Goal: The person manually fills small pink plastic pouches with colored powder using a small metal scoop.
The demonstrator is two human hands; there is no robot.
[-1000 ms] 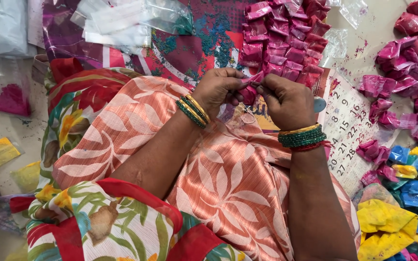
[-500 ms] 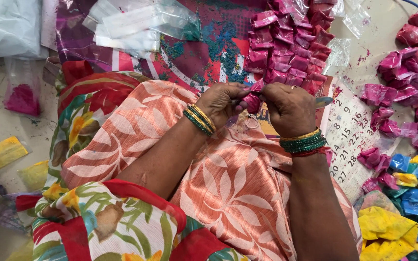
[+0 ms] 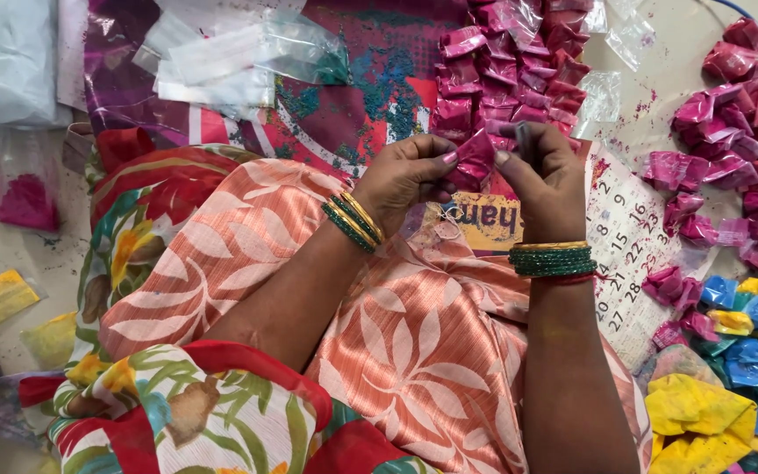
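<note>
Both hands meet just above the middle of the frame, over the lap draped in peach leaf-print cloth (image 3: pixel 414 351). Between them is one small pink packet (image 3: pixel 474 158), a twist of clear plastic filled with magenta powder. The left hand (image 3: pixel 404 180) has its fingers curled in, thumb and forefinger pinching the packet's left edge. The right hand (image 3: pixel 547 180) is closed too, pinching the packet's right edge; something thin and dark shows above its fingers, but I cannot tell what it is.

The packet lies straight between the two hands, touching both. Its long axis runs roughly left to right and tilts up a little toward the right hand. Neither hand is nearer; they share it.

Directly above the hands, at the top centre, sits a heap of pink packets (image 3: pixel 511 70), just beyond the fingertips. More pink ones (image 3: pixel 730 149) are strewn along the right edge, with blue packets (image 3: pixel 747 333) and yellow ones (image 3: pixel 695 421) in the lower right. Empty clear bags (image 3: pixel 221 66) lie upper left, and a bag of loose pink powder (image 3: pixel 24 197) at the left edge.
</note>
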